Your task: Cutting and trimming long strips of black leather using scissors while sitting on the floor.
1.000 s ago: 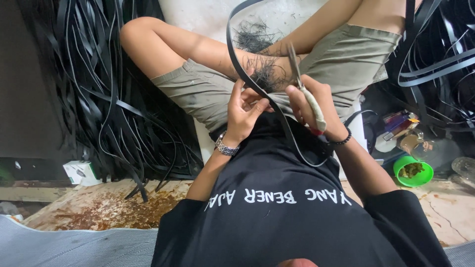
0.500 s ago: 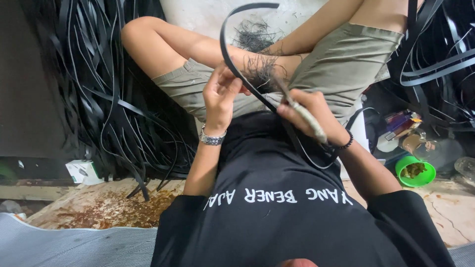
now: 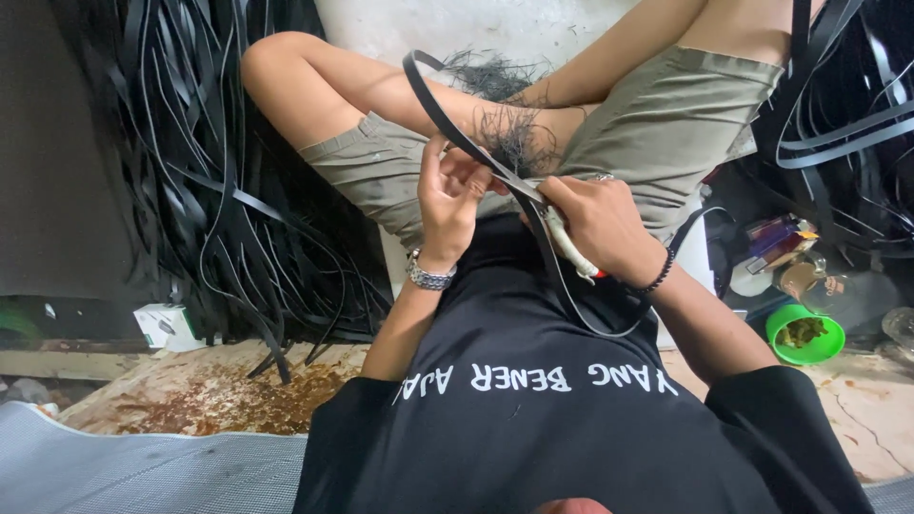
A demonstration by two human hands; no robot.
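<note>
Strip [image 3: 447, 122] runs between left hand [image 3: 449, 195] and right hand [image 3: 600, 224], over lap. Strip pile [image 3: 219, 190] at left. Bowl [image 3: 804, 333] on floor at right.

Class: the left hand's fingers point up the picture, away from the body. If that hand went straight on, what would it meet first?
Probably the black strip crossing just beyond the left hand, then the bare leg; depth is unclear.

Left hand [image 3: 450, 195] pinches black strip [image 3: 455, 116]; right hand [image 3: 598, 221] grips scissors [image 3: 569, 249].
</note>
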